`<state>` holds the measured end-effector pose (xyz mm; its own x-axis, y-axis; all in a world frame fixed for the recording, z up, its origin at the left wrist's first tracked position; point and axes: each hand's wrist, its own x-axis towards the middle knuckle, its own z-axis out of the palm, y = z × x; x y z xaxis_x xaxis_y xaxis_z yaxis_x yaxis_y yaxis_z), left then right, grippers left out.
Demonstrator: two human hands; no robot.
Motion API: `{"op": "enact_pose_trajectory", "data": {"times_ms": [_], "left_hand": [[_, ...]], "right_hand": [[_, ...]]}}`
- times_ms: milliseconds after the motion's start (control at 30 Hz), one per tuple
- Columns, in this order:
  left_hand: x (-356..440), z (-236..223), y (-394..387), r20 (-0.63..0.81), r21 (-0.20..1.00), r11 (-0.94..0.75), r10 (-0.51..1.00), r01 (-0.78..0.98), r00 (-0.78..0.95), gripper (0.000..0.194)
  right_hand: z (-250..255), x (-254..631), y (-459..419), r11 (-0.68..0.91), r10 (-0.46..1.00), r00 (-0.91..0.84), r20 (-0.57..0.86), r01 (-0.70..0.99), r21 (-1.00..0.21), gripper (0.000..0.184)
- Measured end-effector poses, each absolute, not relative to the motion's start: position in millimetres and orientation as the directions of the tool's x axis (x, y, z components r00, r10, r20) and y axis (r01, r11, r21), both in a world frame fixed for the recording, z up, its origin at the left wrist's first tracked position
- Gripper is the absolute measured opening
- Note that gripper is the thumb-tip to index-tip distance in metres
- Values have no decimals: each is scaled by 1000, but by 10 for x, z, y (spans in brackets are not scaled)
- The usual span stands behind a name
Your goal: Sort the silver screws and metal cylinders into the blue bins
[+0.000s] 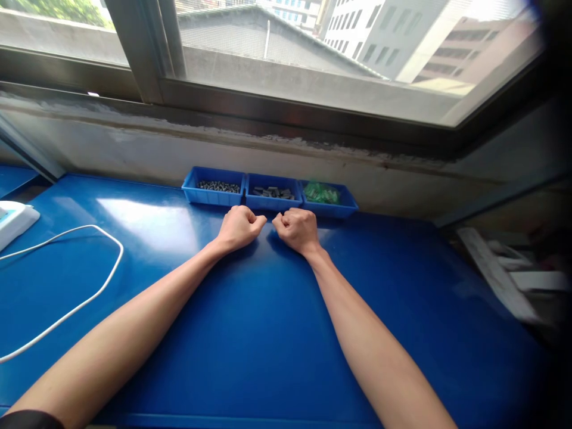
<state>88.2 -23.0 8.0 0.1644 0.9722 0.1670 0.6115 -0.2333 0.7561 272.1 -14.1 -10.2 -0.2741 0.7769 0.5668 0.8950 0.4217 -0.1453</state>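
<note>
Both arms reach forward over a blue tabletop point(268, 333). My left hand point(241, 226) is closed in a fist, its thumb pointing right, and nothing shows in it. Curled the same way, my right hand point(298, 229) faces it across a small gap, also with nothing visible in its fingers. Just beyond the hands stand three blue bins in a row. The left bin point(214, 196) holds many small dark metal parts point(218, 186). Grey flat pieces point(273, 192) lie in the middle bin point(273, 204). In the right bin point(330, 210) is a green plastic bag point(320, 192).
A white cable point(117, 262) loops across the table's left side, near a white device point(15, 221) at the edge of view. Behind the bins runs a wall point(134, 155) below a window frame point(286, 113). Blurred pale objects point(504, 268) lie beyond the table's right edge.
</note>
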Motion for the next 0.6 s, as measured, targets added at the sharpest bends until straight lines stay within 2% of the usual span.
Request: {"op": "enact_pose_trajectory", "data": {"times_ms": [200, 600], "left_hand": [[885, 84, -238, 219, 732, -286, 958, 618, 184, 47], [809, 73, -193, 191, 860, -278, 953, 427, 234, 45]], "right_hand": [[-100, 2717, -139, 436, 785, -284, 550, 885, -165, 48], [-103, 2732, -149, 458, 789, -310, 531, 873, -171, 52]]}}
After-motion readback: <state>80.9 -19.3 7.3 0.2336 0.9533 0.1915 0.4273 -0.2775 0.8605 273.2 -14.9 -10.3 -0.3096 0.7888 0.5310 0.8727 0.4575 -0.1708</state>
